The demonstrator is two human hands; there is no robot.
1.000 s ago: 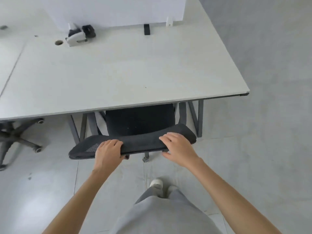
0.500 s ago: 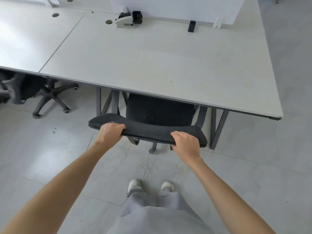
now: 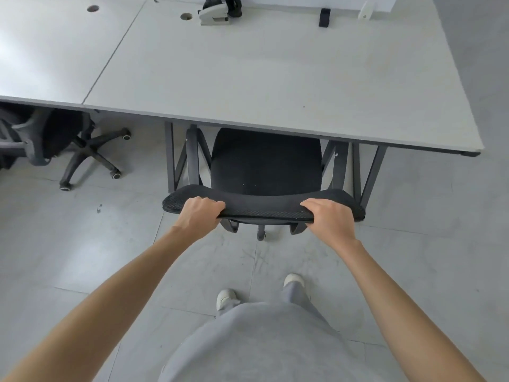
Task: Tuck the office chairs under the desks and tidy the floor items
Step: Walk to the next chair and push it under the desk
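Note:
A black mesh office chair (image 3: pixel 265 164) stands with its seat partly under the white desk (image 3: pixel 248 67); its backrest top faces me. My left hand (image 3: pixel 199 215) grips the left part of the backrest's top edge, fingers curled over it. My right hand (image 3: pixel 327 217) grips the right part of the same edge. The chair's base is mostly hidden; one castor (image 3: pixel 261 235) shows below the backrest.
A second black chair (image 3: pixel 63 136) sits partly under the neighbouring desk (image 3: pixel 55 51) at left, its wheeled base sticking out onto the grey tiled floor. A grey and black device (image 3: pixel 217 11) lies at the desk's back. Dark desk legs (image 3: pixel 366 172) flank the chair.
The view has swung left and closer, bringing the second chair into sight. Both hands went from resting on the backrest to curling round its top edge. The chair's seat shows further out from under the desk.

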